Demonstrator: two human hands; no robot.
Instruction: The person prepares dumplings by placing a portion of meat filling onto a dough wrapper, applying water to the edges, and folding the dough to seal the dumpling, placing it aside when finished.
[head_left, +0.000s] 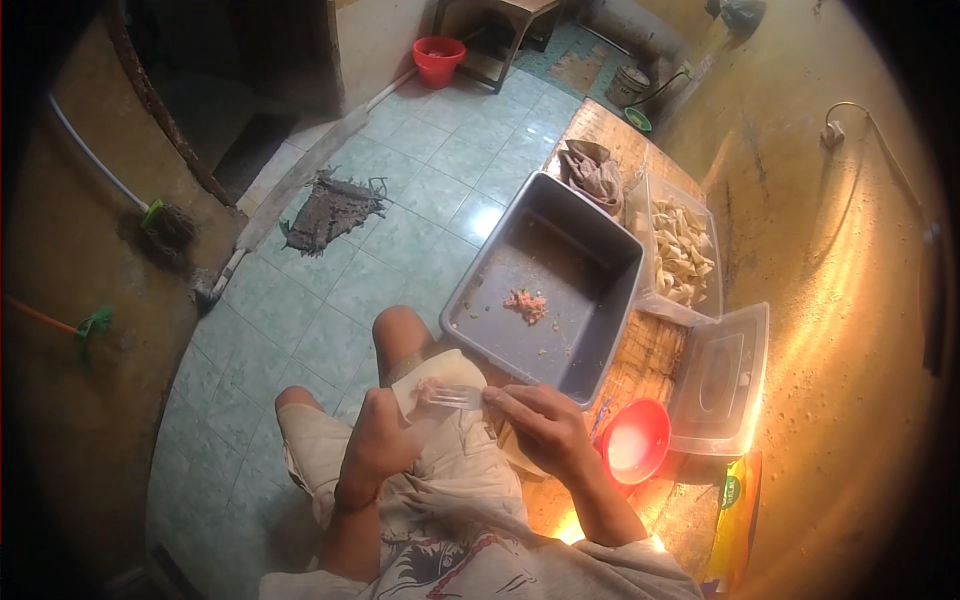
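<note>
A flat dough wrapper (457, 367) lies over my left hand (382, 435), which supports it above my lap. Pinkish minced filling (427, 391) sits on the wrapper. My right hand (544, 424) grips a fork (456, 397), its tines touching or just over the filling. Ahead and to the right stands a grey plastic tub (517, 352) with a small heap of pinkish minced filling (526, 306) on its floor and scraps around it. Close by my right forearm is a red bowl (636, 441) with whitish contents.
Folded dumplings (681, 251) fill a clear plastic container (686, 313) by the wall, its lid (720, 382) nearby. A brown cloth (592, 176) lies on the wooden bench (637, 360). A yellow packet (731, 517) stands at lower right. On the tiled floor are a ragged mat (334, 212) and red bucket (438, 64).
</note>
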